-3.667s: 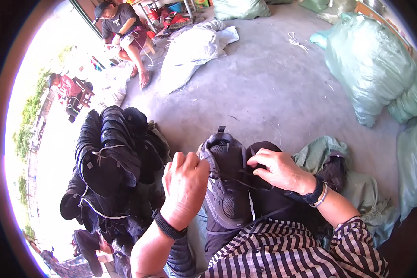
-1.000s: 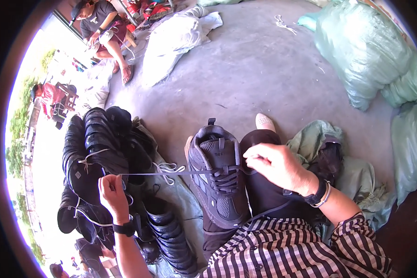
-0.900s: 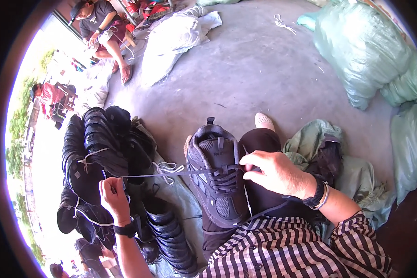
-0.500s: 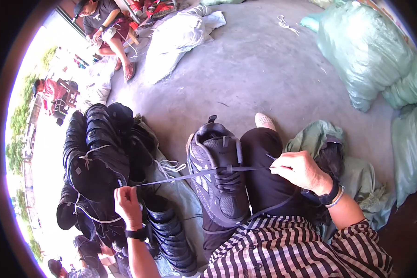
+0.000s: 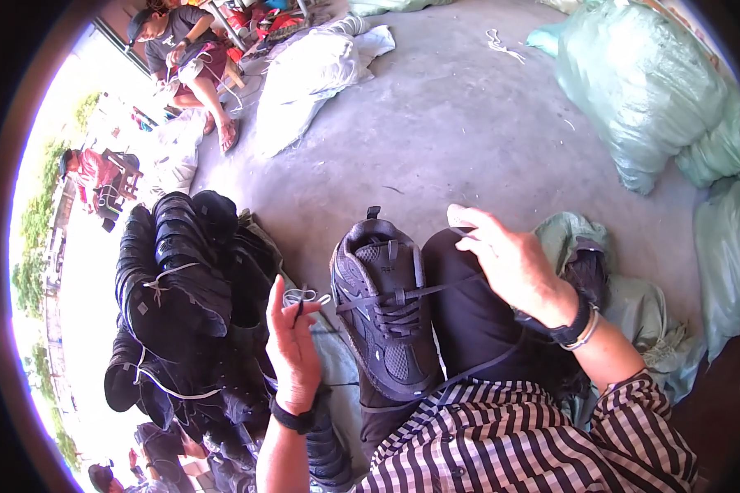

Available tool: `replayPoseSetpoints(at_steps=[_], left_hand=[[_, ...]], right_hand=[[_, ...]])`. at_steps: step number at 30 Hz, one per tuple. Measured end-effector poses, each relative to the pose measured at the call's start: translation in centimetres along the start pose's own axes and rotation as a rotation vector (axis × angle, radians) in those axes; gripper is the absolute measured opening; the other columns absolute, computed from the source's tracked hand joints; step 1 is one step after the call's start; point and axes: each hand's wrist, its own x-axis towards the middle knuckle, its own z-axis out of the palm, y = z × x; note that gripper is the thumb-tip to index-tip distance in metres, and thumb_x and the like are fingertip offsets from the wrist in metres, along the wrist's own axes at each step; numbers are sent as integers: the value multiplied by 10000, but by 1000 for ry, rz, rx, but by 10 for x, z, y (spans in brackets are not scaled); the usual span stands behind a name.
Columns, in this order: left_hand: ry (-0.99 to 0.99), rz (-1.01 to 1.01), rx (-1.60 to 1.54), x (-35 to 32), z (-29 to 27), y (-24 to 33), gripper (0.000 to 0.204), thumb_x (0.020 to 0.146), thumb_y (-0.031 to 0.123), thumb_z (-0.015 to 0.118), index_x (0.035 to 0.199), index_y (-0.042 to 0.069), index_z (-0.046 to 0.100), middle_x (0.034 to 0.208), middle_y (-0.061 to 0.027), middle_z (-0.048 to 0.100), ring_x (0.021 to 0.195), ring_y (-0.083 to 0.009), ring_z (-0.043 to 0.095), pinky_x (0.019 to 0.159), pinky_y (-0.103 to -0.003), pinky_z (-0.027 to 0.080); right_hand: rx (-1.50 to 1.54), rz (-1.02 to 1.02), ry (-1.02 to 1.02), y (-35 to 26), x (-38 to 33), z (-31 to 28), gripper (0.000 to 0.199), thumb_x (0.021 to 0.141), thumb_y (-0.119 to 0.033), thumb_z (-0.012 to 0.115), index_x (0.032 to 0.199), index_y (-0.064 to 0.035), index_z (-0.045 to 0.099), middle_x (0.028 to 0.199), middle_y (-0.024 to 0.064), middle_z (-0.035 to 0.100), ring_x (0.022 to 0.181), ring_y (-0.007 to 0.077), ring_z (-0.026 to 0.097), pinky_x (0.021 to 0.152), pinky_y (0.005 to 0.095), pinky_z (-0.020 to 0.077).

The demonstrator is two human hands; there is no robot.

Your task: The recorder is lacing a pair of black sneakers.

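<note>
A black and grey sneaker (image 5: 389, 316) rests on my lap, toe toward me and heel pull-tab away. Its dark flat shoelace (image 5: 444, 286) crosses the tongue and stretches out to both sides. My left hand (image 5: 294, 353) is raised left of the shoe, index finger up, with a dark bit of lace between its fingers. My right hand (image 5: 514, 263) is above my right knee, its fingers pointing forward and left; the lace runs straight up to it, and its grip is partly hidden. Another stretch of lace (image 5: 485, 361) lies over my right thigh.
Stacked dark shoe pieces (image 5: 177, 279), tied with white cord, stand at my left. Green sacks (image 5: 641, 90) sit at the far right, a white sack (image 5: 308, 78) ahead. A seated person (image 5: 189, 62) works at the far left. Cord (image 5: 504, 45) lies on the floor.
My left hand has moved right, toward the shoe, and its fingers have spread. My right hand has moved forward and slightly left. The lace's left side is shorter; the shoe stays on my lap.
</note>
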Motion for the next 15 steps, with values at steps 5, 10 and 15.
replayPoseSetpoints(at_steps=[5, 10, 15], left_hand=[[-42, -150, -514, 3, 35, 38, 336, 963, 18, 426, 1299, 35, 424, 962, -80, 643, 884, -123, 588, 846, -278, 459], [-101, -229, -559, 3, 38, 15, 149, 993, 123, 422, 1045, 55, 544, 865, -11, 604, 664, -52, 409, 645, -196, 354], [-205, -316, -497, 5, 29, 28, 162, 1000, 161, 449, 1027, 36, 549, 782, -12, 598, 547, -27, 363, 531, -176, 314]], right_hand=[[60, -178, -189, -6, -2, 27, 119, 865, -36, 537, 979, -51, 509, 711, 125, 618, 641, 297, 636, 576, 380, 494], [0, -57, -298, -13, -20, 22, 90, 864, -159, 596, 888, -73, 584, 634, 121, 605, 626, 306, 637, 555, 382, 490], [82, 70, -278, -12, -21, 20, 94, 862, -177, 607, 862, -85, 624, 678, 107, 627, 655, 288, 646, 582, 377, 499]])
